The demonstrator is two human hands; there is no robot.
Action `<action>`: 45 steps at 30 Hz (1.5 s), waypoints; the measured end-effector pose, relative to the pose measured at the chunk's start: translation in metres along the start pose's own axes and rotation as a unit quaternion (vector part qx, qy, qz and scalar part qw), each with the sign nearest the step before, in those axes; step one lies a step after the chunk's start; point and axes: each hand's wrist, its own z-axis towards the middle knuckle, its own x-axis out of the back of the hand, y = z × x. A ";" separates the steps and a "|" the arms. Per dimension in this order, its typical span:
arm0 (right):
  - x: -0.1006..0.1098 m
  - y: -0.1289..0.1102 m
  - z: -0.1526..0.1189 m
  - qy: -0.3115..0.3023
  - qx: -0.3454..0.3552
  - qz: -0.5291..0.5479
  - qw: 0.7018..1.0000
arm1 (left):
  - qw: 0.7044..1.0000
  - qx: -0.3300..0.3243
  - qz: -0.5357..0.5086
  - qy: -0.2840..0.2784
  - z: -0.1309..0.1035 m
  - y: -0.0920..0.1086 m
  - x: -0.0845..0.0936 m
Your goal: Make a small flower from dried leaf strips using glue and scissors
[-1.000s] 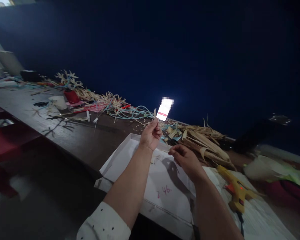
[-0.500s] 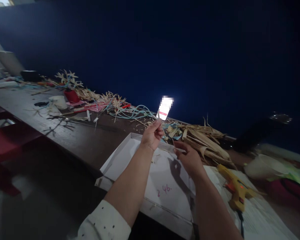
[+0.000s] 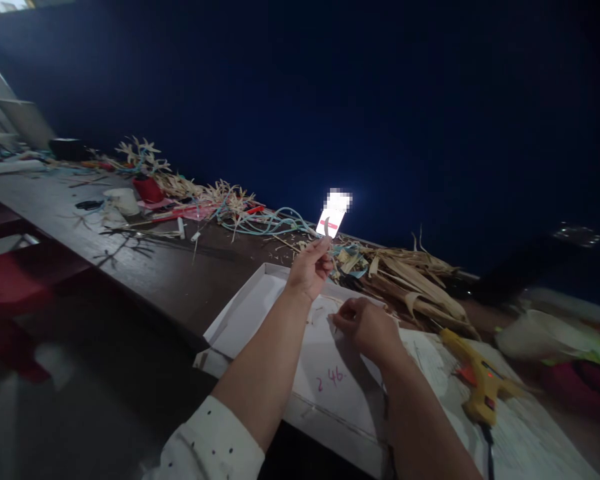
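Note:
My left hand (image 3: 310, 270) is raised over the far edge of a shallow white cardboard box (image 3: 275, 287). Its thumb and finger pinch a thin curved strip (image 3: 327, 227), dark against the lit phone screen (image 3: 331, 217) behind it. Low inside the box is my right hand (image 3: 367, 330), its fingertips pressed together near the bottom. What those fingertips hold, if anything, is too small to make out. A few pale scraps (image 3: 319, 313) lie in the box between the hands, and handwritten red figures mark its bottom.
Dried husks (image 3: 415, 280) lie behind the box. A yellow glue gun (image 3: 475, 380) rests on paper (image 3: 520, 427) at right, beside a pale cup (image 3: 535, 333). Light-blue cords (image 3: 275, 223), dried flowers (image 3: 230, 200), a red spool (image 3: 149, 190) and a white cup (image 3: 123, 200) line the table leftward.
My right hand has moved down and left, away from the left hand, to the box's bottom. My left hand keeps its pinch near the same spot. The view has shifted slightly.

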 end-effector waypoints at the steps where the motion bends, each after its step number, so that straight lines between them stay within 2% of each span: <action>1: -0.001 -0.002 -0.001 0.002 -0.002 -0.013 1.000 | 1.000 -0.001 0.002 -0.001 0.000 0.000 0.000; 5: -0.005 -0.004 0.000 0.009 -0.012 -0.008 1.000 | 1.000 0.003 0.010 -0.002 0.000 -0.002 0.000; 7: -0.006 -0.001 0.003 0.003 -0.015 0.068 0.998 | 1.000 0.006 0.012 0.001 0.000 -0.002 0.000; 9: -0.005 0.004 0.006 -0.005 -0.030 0.200 0.979 | 1.000 0.007 0.014 0.003 0.000 -0.002 0.000; 11: -0.001 0.009 0.009 0.001 -0.072 0.345 0.936 | 1.000 0.007 0.016 0.004 0.000 -0.002 0.000; 12: 0.002 0.010 0.010 0.006 -0.099 0.416 0.904 | 1.000 0.006 0.017 0.004 0.001 -0.003 0.000; 14: 0.008 0.013 0.010 0.007 -0.138 0.549 0.824 | 1.000 0.005 0.031 0.002 0.001 -0.004 0.000; 16: 0.013 0.013 0.010 -0.001 -0.138 0.649 0.748 | 0.997 0.011 0.070 0.006 0.000 -0.007 0.000; 17: 0.015 0.014 0.009 -0.002 -0.128 0.682 0.721 | 0.995 0.018 0.100 0.014 0.000 -0.009 0.000; 19: 0.018 0.014 0.009 0.007 -0.111 0.718 0.688 | 0.983 0.040 0.174 0.032 -0.002 -0.014 0.000; 22: 0.019 0.013 0.008 0.028 -0.106 0.732 0.672 | 0.968 0.075 0.237 0.031 -0.004 -0.020 0.000; 25: 0.018 0.014 0.008 0.038 -0.102 0.715 0.691 | 0.964 0.093 0.249 0.017 -0.005 -0.023 0.000; 27: 0.015 0.016 0.010 0.042 -0.111 0.685 0.718 | 0.965 0.091 0.247 0.017 -0.005 -0.022 -0.001; 29: 0.010 0.020 0.012 0.064 -0.134 0.623 0.768 | 0.966 0.080 0.247 0.020 -0.006 -0.021 -0.002; 31: 0.005 0.025 0.016 0.131 -0.144 0.527 0.827 | 0.966 0.069 0.248 0.021 -0.007 -0.020 -0.003; 33: 0.002 0.030 0.018 0.217 -0.115 0.429 0.869 | 0.967 0.060 0.246 0.026 -0.006 -0.020 -0.002; 35: 0.000 0.033 0.018 0.251 -0.074 0.348 0.900 | 0.969 0.051 0.239 0.040 -0.004 -0.021 -0.001; 37: 0.001 0.033 0.016 0.210 -0.054 0.282 0.935 | 0.972 0.033 0.223 0.060 0.000 -0.020 0.002; 40: 0.001 0.029 0.013 0.104 -0.058 0.199 0.973 | 0.980 0.001 0.179 0.091 0.006 -0.015 0.006; 42: 0.000 0.024 0.011 0.066 -0.034 0.170 0.983 | 0.985 -0.028 0.134 0.104 0.008 -0.007 0.008; 45: -0.004 0.011 0.007 0.062 0.056 0.170 0.982 | 0.991 -0.078 0.057 0.095 0.010 0.006 0.010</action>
